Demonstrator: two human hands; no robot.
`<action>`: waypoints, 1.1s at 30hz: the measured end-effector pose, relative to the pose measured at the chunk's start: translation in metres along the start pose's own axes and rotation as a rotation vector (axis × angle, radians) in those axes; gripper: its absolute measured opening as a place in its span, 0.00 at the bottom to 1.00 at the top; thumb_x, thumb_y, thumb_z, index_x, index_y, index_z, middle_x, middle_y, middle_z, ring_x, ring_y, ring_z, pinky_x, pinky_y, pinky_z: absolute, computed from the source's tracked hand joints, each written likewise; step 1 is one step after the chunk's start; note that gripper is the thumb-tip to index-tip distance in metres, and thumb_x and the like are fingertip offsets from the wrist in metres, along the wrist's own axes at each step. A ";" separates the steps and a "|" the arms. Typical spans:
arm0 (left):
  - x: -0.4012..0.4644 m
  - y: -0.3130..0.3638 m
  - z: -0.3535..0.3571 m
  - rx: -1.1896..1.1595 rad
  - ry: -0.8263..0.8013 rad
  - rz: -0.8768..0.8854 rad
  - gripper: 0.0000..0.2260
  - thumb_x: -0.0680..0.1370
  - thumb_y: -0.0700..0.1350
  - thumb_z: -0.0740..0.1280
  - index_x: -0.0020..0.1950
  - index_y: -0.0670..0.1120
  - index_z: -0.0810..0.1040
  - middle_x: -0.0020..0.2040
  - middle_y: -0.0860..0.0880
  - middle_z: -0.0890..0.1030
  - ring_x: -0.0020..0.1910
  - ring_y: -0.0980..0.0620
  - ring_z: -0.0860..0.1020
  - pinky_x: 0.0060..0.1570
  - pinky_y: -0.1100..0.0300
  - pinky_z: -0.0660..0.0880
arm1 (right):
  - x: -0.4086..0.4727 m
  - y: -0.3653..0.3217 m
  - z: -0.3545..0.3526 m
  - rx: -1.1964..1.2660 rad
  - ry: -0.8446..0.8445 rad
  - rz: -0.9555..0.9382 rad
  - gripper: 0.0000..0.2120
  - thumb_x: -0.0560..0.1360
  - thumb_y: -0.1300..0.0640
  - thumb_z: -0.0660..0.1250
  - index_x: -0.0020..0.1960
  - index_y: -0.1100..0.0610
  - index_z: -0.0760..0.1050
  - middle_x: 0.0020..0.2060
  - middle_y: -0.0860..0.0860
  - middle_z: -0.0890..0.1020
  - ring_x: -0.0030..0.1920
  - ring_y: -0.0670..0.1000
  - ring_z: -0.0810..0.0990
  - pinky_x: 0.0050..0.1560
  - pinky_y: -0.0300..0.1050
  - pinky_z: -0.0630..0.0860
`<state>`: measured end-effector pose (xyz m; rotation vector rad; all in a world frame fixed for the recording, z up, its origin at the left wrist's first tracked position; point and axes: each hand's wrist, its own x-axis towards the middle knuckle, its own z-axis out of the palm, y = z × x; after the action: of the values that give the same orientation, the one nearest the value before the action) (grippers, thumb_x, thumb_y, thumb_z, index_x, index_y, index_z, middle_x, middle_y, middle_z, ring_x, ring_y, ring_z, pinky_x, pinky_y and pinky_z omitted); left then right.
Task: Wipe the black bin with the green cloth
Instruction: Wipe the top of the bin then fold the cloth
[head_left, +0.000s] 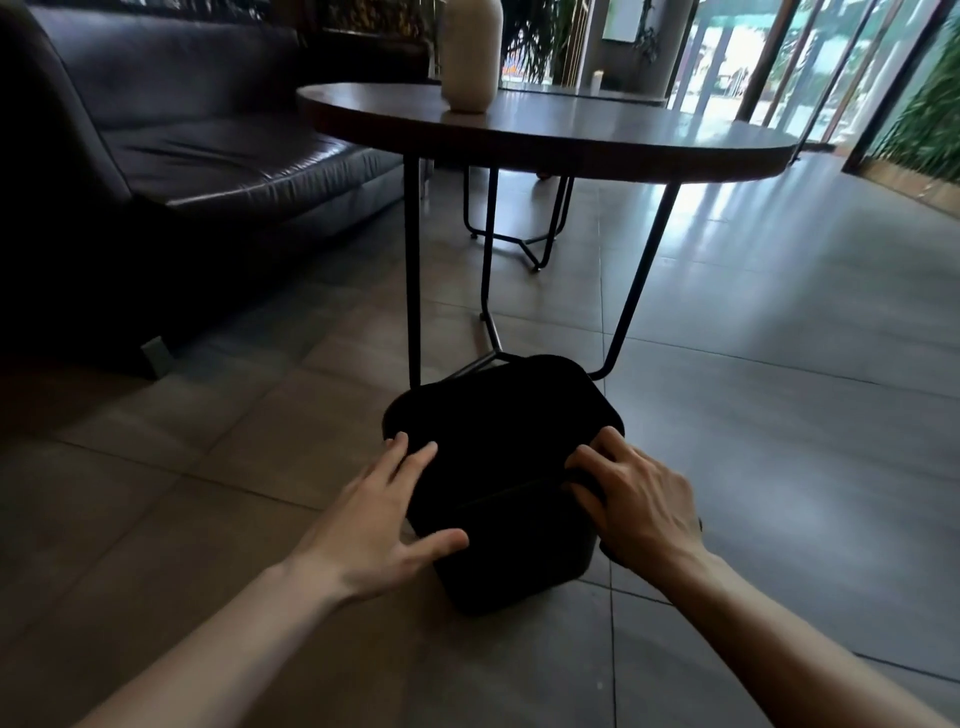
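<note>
Head view is showing the black, square-shouldered plastic bin (511, 467) standing on the grey tiled floor (779, 441), directly in front of the thin black metal legs of a round dark-topped bench (545, 130); the bin's far edge is sitting just beside the leg bases. Open floor is lying to the right of the bin and in the foreground to both sides of it. A dark leather sofa (182, 130) is closing off the left side, well apart from the bin. A pale ribbed ceramic vase (471, 54) is standing upright on the bench top near its far-left edge.

The left hand (382, 517) is reaching in from lower left, fingers straight and spread, fingertips touching the bin's left top edge and the thumb lying against its near side. The right hand (631, 499) is reaching in from lower right, fingers curled over the bin's right top edge and gripping it. Both forearms are bare. The green cloth cannot be made out anywhere in this view.
</note>
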<state>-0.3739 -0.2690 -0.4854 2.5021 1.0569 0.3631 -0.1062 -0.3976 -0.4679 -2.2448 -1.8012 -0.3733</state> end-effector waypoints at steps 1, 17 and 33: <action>0.006 0.003 0.007 0.011 0.000 -0.014 0.46 0.71 0.74 0.63 0.82 0.58 0.48 0.84 0.50 0.47 0.82 0.50 0.50 0.77 0.56 0.55 | 0.001 0.000 0.001 -0.002 -0.006 0.008 0.08 0.79 0.44 0.68 0.55 0.45 0.77 0.50 0.47 0.76 0.43 0.53 0.80 0.30 0.45 0.70; 0.049 0.009 0.037 0.307 0.059 0.091 0.33 0.83 0.59 0.53 0.83 0.48 0.43 0.83 0.42 0.42 0.81 0.45 0.36 0.77 0.53 0.42 | -0.004 0.009 0.021 0.016 -0.056 0.177 0.09 0.81 0.41 0.62 0.57 0.44 0.75 0.49 0.47 0.74 0.45 0.52 0.80 0.31 0.48 0.75; 0.028 0.027 0.022 0.326 -0.075 0.050 0.30 0.83 0.61 0.53 0.82 0.58 0.45 0.83 0.49 0.39 0.78 0.52 0.29 0.78 0.54 0.46 | 0.006 0.018 -0.048 0.441 -0.182 0.293 0.27 0.66 0.40 0.64 0.59 0.43 0.55 0.54 0.44 0.67 0.41 0.49 0.77 0.41 0.50 0.74</action>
<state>-0.3300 -0.2716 -0.4904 2.8074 1.1001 0.1161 -0.0899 -0.4120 -0.4215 -2.2184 -1.4191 0.2664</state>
